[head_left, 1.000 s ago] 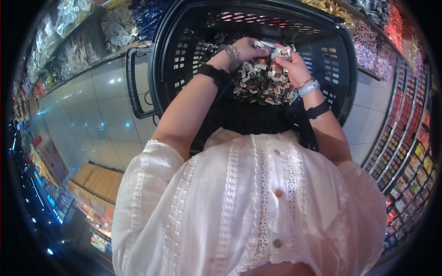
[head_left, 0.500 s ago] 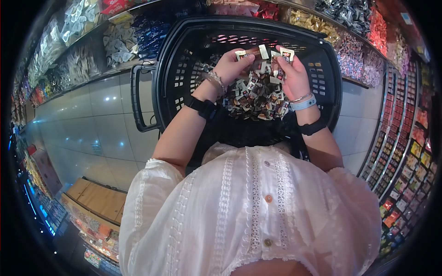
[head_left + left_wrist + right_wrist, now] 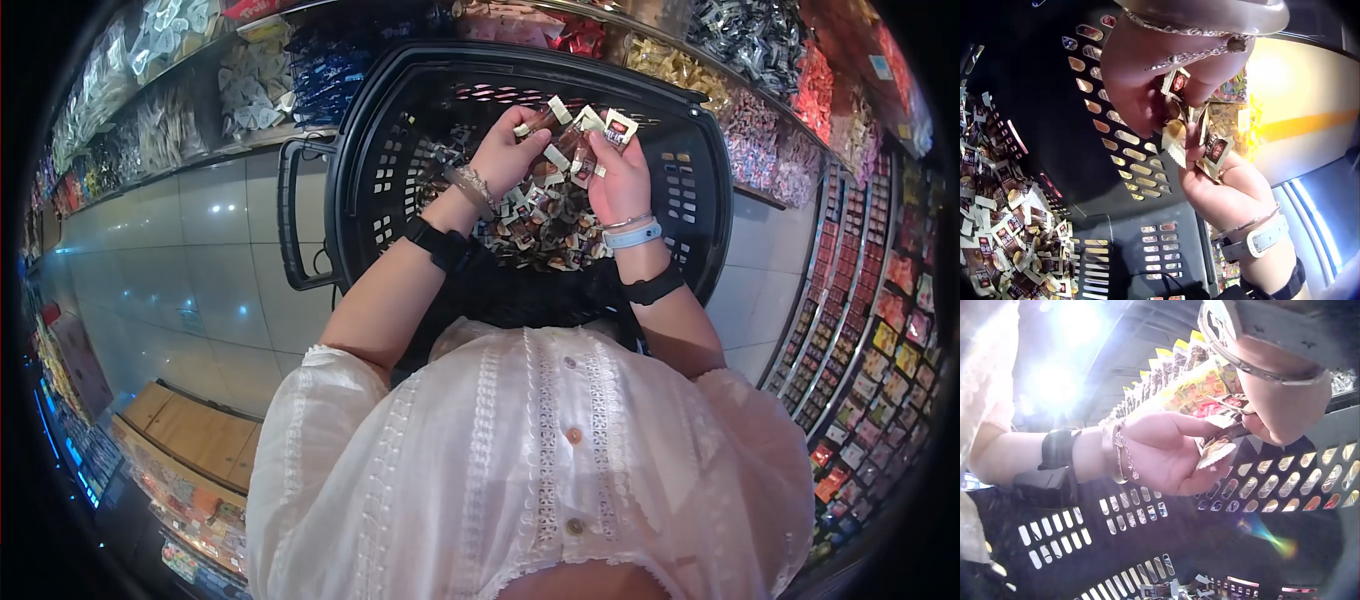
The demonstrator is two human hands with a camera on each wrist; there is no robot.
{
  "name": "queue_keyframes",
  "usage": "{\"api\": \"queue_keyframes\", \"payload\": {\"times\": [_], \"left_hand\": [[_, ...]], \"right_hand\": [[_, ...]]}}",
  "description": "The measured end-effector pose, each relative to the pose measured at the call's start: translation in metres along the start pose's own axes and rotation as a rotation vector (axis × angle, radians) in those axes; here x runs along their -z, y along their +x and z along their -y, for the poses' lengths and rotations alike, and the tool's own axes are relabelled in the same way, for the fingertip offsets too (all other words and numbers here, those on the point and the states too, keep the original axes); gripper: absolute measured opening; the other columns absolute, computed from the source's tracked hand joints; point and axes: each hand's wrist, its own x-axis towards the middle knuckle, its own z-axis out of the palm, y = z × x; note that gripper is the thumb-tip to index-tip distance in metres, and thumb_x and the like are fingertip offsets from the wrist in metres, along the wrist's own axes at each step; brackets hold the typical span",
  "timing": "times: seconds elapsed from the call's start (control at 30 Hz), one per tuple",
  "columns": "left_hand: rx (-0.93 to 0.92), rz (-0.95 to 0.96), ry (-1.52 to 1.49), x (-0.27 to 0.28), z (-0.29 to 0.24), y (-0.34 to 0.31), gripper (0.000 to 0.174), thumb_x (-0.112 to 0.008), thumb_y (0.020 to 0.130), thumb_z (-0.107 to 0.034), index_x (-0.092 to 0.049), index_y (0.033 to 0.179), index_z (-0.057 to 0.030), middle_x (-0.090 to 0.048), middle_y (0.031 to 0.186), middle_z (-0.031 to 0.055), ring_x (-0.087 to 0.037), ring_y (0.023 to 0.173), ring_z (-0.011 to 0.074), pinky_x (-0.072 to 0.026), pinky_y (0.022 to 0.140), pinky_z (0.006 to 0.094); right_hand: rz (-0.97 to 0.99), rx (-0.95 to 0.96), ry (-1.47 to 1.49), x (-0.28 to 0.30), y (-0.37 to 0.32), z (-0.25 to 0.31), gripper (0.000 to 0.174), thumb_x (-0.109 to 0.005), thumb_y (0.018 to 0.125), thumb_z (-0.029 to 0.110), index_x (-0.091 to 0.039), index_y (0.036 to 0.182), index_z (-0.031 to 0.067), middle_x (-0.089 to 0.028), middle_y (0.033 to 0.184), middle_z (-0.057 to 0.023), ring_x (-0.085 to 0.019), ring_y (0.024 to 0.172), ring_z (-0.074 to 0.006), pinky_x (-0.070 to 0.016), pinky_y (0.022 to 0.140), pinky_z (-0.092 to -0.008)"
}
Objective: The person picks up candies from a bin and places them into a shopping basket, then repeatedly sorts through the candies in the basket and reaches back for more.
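Thumb and fingers of my left hand [image 3: 508, 152] pinch a brown-and-cream wrapped candy [image 3: 543, 120]. Close beside it, my right hand [image 3: 622, 182] grips several of the same candies, one showing a red logo on its cream wrapper [image 3: 620, 128]. Both hands are above a pile of loose candies [image 3: 530, 225] inside a black plastic basket [image 3: 725, 200]. In the left wrist view, wrappers [image 3: 1216, 149] stick out where the two hands' fingertips meet. From the right wrist, a crimped wrapper end [image 3: 1216, 453] shows at the left fingers; part of the left-hand candy is hidden.
Slotted walls surround the pile, and a black handle [image 3: 290, 215] juts from the basket's left side. Shelves of bagged sweets [image 3: 260, 75] run behind it. Racks of small packets [image 3: 850, 400] stand at the right, with a wooden-topped display [image 3: 190, 425] at lower left.
My hands rose from the pile with candies, spread slightly apart, and now are closer together, the right having shifted left. The right-hand candies are more fanned out.
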Motion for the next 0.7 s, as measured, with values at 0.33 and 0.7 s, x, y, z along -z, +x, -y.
{"api": "queue_keyframes", "payload": {"times": [0.33,0.7], "left_hand": [[0.111,0.224,-0.017,-0.011,-0.021,-0.009,0.031,-0.034,0.086,-0.024,-0.046,0.112,-0.0101,-0.053,0.094,0.0001,-0.052,0.082,0.0096,-0.0433,0.067,0.0239],[-0.007,0.193,0.198,-0.005,-0.012,-0.005,0.035,-0.041,0.085,-0.014,-0.043,0.120,-0.0137,-0.041,0.097,0.0015,-0.046,0.089,0.0083,-0.0407,0.074,0.0219]], "right_hand": [[-0.095,-0.074,0.010,-0.007,0.002,-0.009,0.013,-0.050,0.081,0.006,-0.048,0.094,0.0080,-0.055,0.085,-0.0004,-0.055,0.072,-0.0116,-0.0470,0.057,-0.0295],[-0.050,-0.162,0.129,-0.010,0.001,-0.004,0.019,-0.038,0.086,0.006,-0.045,0.104,0.0063,-0.052,0.094,-0.0032,-0.051,0.085,-0.0148,-0.0435,0.071,-0.0302]]}}
